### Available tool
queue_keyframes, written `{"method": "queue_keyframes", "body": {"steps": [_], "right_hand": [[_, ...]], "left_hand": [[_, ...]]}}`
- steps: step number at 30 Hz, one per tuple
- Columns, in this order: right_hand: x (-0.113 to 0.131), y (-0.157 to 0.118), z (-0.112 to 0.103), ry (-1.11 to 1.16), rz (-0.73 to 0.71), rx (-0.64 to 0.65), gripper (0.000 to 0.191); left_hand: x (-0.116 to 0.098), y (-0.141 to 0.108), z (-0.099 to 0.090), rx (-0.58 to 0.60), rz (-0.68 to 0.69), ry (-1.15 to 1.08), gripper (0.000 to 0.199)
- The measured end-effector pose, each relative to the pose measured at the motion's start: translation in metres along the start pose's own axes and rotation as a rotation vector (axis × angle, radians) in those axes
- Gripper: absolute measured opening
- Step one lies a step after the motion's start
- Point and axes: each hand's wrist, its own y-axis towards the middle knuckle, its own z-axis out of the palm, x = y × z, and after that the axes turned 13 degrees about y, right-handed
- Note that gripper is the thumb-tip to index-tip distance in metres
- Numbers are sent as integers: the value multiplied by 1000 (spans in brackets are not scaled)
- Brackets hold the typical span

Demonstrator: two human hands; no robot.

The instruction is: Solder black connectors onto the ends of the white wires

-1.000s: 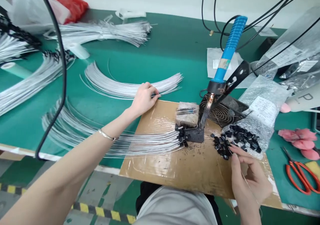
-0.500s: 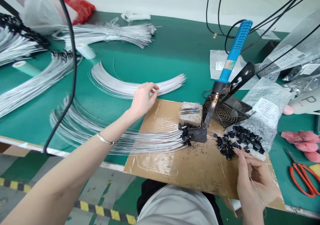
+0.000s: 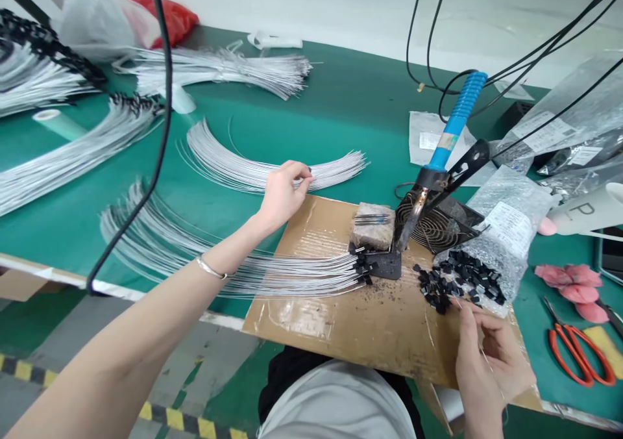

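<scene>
Table point(image 3: 350, 117): We sit at a green table with a white wall point(image 3: 311, 4) behind it.
Left hand point(image 3: 286, 191): We bend our fingers over a curved bunch of white wires point(image 3: 233, 160). Our thumb and fingertip are close together, but we cannot tell if they pinch a wire.
Right hand point(image 3: 491, 354): We have our thumb and finger clamped on a thin wire point(image 3: 481, 348). It runs down across our hand toward the wrist.
Black bits point(image 3: 433, 289): They lie in a heap just past our right fingertips, some on the brown cardboard point(image 3: 311, 322) and some on a clear bag point(image 3: 506, 225).
Second bunch point(image 3: 292, 273): It lies partly on the cardboard, and our left arm crosses above it. Its right ends have black tips point(image 3: 363, 267).
Soldering iron point(image 3: 455, 124): Its blue handle leans up, and its metal end points down near a gray block point(image 3: 372, 231).
Scissors point(image 3: 579, 351): We see their orange handles on the table, right of our right hand.
</scene>
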Motion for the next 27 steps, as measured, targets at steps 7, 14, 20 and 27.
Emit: {"method": "queue_keyframes", "body": {"steps": [7, 14, 20, 27], "right_hand": [[11, -6, 2, 4, -49, -35, 30], [23, -12, -2, 134, 135, 173, 40], [50, -23, 17, 435, 428, 591, 40], [61, -20, 37, 340, 382, 668, 31]], "left_hand": [[-15, -11, -39, 22, -86, -207, 8], [-38, -47, -112, 581, 11, -307, 15], [-48, -71, -97, 946, 22, -567, 14], [-54, -91, -74, 962, -95, -618, 16]]}}
